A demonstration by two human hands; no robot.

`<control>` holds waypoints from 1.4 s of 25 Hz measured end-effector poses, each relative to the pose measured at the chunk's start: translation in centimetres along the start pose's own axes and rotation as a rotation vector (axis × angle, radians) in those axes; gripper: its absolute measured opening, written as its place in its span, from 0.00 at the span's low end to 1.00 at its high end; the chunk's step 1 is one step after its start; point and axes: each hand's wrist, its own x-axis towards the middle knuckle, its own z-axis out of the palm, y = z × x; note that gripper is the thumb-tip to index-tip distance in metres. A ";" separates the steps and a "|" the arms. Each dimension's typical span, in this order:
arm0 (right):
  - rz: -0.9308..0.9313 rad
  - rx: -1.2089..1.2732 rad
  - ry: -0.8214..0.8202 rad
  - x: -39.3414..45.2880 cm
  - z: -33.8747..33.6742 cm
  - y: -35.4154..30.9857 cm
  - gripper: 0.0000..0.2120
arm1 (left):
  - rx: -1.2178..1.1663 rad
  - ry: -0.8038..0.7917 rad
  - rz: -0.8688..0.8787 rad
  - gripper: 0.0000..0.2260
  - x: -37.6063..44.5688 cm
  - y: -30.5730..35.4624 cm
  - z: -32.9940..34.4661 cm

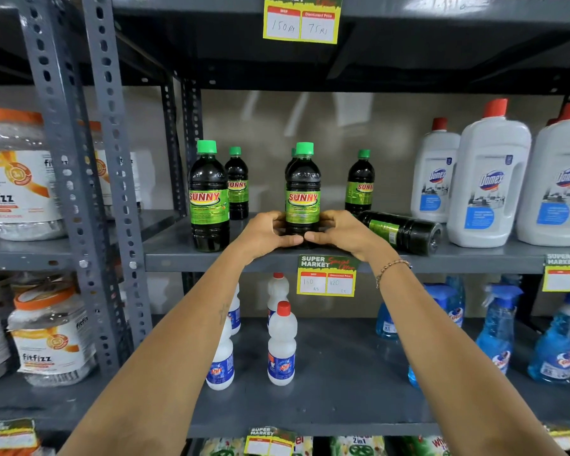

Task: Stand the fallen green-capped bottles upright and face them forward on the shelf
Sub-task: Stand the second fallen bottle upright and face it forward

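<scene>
Both hands wrap the base of an upright dark bottle with a green cap [303,189] at the front of the grey shelf [185,258]; its green SUNNY label faces me. My left hand [265,233] grips from the left and my right hand [342,232] from the right, thumbs meeting in front. Just right of it a same-kind bottle lies on its side [400,230], bottom toward me. Three more stand upright: front left [208,195], back left [236,184], back right [360,182]. Another cap peeks out behind the held bottle.
White Domex jugs with red caps [489,179] crowd the right of the shelf. A perforated steel upright [112,179] bounds the left, with Fitfizz jars [17,179] beyond. A price tag [326,276] hangs from the shelf edge. Below stand white Rin bottles [282,350] and blue spray bottles [497,330].
</scene>
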 end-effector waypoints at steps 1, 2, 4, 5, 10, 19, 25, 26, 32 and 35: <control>-0.006 0.004 -0.005 -0.4 -0.2 0.0 0.29 | -0.009 -0.002 0.008 0.28 -0.4 0.2 0.1; -0.009 0.014 -0.009 -0.7 -0.3 0.0 0.29 | -0.018 -0.002 0.011 0.28 -0.7 0.5 0.1; -0.013 0.045 -0.009 -1.3 -0.3 0.0 0.28 | -0.026 -0.008 0.021 0.28 -1.1 0.7 0.1; -0.017 0.058 -0.007 -1.4 -0.2 0.1 0.28 | -0.030 -0.013 0.025 0.28 -1.2 0.8 0.1; -0.035 0.072 -0.027 -1.8 -0.1 -0.1 0.26 | -0.049 0.013 0.023 0.27 -1.2 0.7 0.0; -0.061 0.041 -0.019 -1.9 0.3 -0.3 0.25 | -0.039 0.044 0.014 0.30 -1.1 0.1 -0.2; -0.054 0.016 -0.014 -2.2 0.3 -0.4 0.24 | -0.030 0.066 0.007 0.31 -1.2 -0.1 -0.3; -0.061 0.017 -0.013 -2.3 0.3 -0.4 0.24 | -0.037 0.065 0.007 0.31 -1.2 -0.1 -0.3; -0.069 -0.008 0.006 -2.9 0.3 -0.7 0.22 | -0.025 0.071 0.029 0.30 -1.8 0.2 -0.1; -0.072 -0.037 0.011 -2.9 0.4 -0.8 0.22 | -0.022 0.063 0.038 0.30 -1.9 0.3 -0.2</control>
